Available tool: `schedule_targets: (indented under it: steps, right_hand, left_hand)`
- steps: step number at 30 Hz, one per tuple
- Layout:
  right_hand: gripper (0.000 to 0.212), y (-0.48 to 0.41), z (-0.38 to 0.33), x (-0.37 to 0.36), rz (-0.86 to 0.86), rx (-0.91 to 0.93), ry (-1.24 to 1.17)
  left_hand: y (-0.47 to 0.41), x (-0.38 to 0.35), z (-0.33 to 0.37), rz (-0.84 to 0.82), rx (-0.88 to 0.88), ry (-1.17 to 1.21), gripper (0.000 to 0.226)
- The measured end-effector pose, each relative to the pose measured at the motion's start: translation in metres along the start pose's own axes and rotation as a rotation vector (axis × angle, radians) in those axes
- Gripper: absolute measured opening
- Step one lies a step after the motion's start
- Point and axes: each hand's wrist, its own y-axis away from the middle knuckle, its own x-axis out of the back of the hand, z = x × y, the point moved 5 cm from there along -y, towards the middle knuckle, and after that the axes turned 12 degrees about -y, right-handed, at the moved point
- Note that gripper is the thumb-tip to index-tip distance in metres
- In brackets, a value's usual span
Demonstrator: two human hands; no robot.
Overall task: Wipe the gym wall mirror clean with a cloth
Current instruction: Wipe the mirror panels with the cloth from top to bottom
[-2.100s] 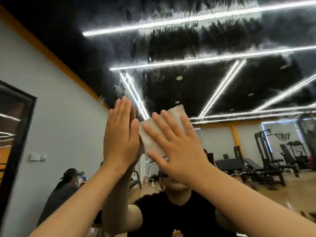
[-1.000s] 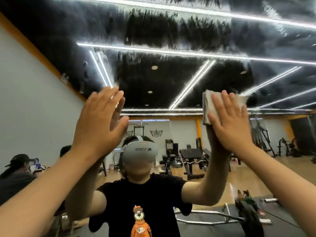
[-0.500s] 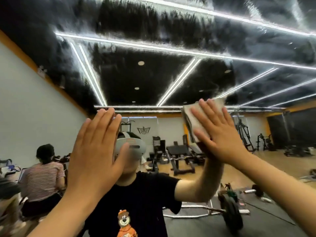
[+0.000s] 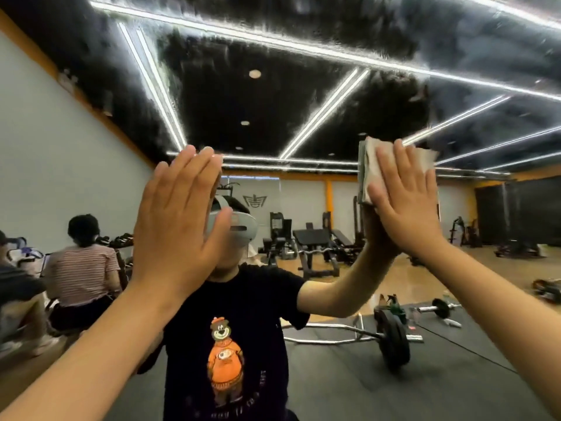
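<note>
Head view, hands flat, right hand (image 4: 405,205) pressing cloth (image 4: 368,165)

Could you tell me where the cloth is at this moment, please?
In the head view the cloth sits right of centre, pressed flat against the mirror under the right hand, well apart from the bare left hand.

Both forearms are bare to the frame's edge, with the left hand (image 4: 176,226) and right hand (image 4: 406,208) ungloved.
</note>
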Motion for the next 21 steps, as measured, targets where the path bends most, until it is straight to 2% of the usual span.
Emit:
schedule_targets:
  steps: [2, 6, 12, 16, 21]
  right_hand:
    - [0.063, 0.041, -0.001, -0.009, -0.017, -0.005, -0.017]
    - [0.062, 0.106, -0.002, -0.024, -0.009, -0.038, 0.006]
    - [0.059, 0.115, -0.039, -0.046, 0.068, -0.267, -0.044]
    - [0.061, 0.096, -0.119, -0.07, 0.044, -0.109, -0.016]
    - [0.059, 0.116, -0.22, -0.111, -0.058, 0.195, 0.002]
  left_hand:
    - [0.025, 0.002, 0.001, -0.034, 0.037, 0.019, 0.064]
    - [0.093, 0.005, -0.006, -0.127, -0.036, -0.07, 0.069]
    - [0.125, -0.001, -0.024, -0.191, 0.026, -0.085, 0.065]
    - [0.126, -0.001, -0.024, -0.156, 0.023, -0.045, 0.064]
    - [0.127, 0.0, -0.028, -0.127, 0.04, 0.05, 0.061]
